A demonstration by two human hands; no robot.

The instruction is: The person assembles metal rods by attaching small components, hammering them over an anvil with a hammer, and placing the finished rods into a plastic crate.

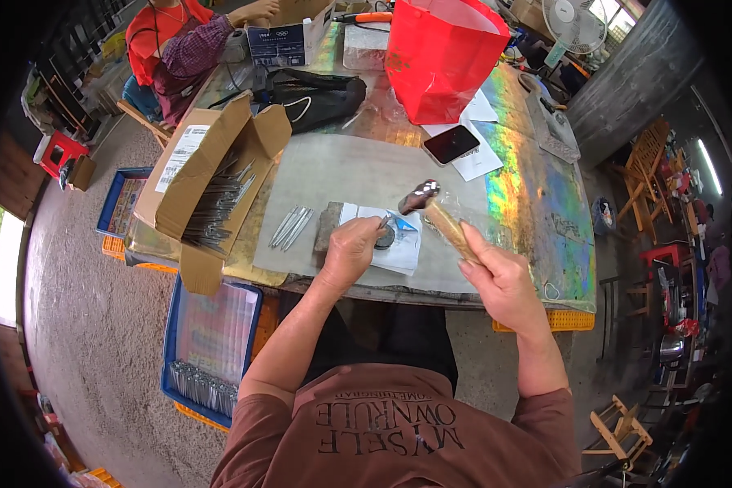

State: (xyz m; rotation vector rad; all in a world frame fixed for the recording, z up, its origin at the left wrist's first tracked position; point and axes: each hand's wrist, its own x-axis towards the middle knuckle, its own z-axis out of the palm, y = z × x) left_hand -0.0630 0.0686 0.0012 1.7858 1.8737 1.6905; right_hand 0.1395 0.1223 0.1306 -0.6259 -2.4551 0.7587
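Observation:
My right hand (504, 281) is wrapped round the wooden handle of a hammer (447, 228). Its shiny dark head is raised over the work spot, apart from my left hand (351, 250). The left fingers are pinched beside a small round dark metal block (385, 237); whatever they hold is mostly hidden. Beneath the block lies a white paper (403, 259) with a blue mark, and a grey block (327, 228) sits just left of it. Several slim silver metal pieces (291, 228) lie side by side left of that block.
An open cardboard box (179, 175) full of silver metal pieces stands at the left. Farther back are a phone (451, 145), a red bag (439, 61) and a black bag (321, 98). A blue tray (171, 342) sits low left. Another person (175, 49) sits at the far left.

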